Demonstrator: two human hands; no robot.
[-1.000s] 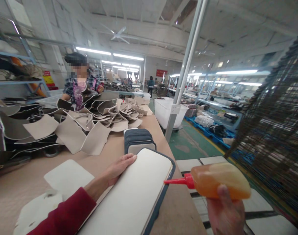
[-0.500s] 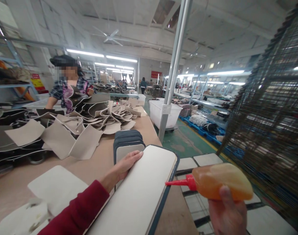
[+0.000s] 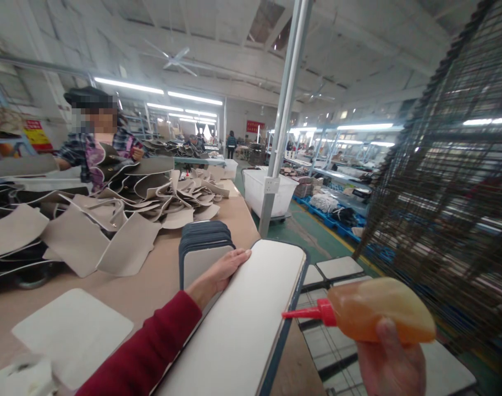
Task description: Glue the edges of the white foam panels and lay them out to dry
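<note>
A long white panel (image 3: 238,319) with rounded corners and a dark blue edge slants up from the bottom of the view. My left hand (image 3: 224,269) lies along its left edge, fingers pressed together near the top, gripping it; the thumb is hidden. In my right hand (image 3: 393,357) is a squeeze bottle (image 3: 378,311) of amber liquid, tipped sideways, thumb on its side. Its red nozzle (image 3: 304,313) points left, the tip at the panel's right edge. Just behind my left hand stands a stack of blue-edged panels (image 3: 205,239).
Grey-beige curved pieces (image 3: 129,239) are heaped on the table's left. A loose white sheet (image 3: 75,335) lies nearer. Across the table is a co-worker (image 3: 98,143). Pale panels (image 3: 339,268) lie on a rack at right, before a tall wire rack (image 3: 436,181). A metal post (image 3: 277,148) rises ahead.
The view has swung slightly right. The nozzle tip has slid a little down along the panel's edge. My left hand keeps its hold. The co-worker's arm has lifted a grey piece at left.
</note>
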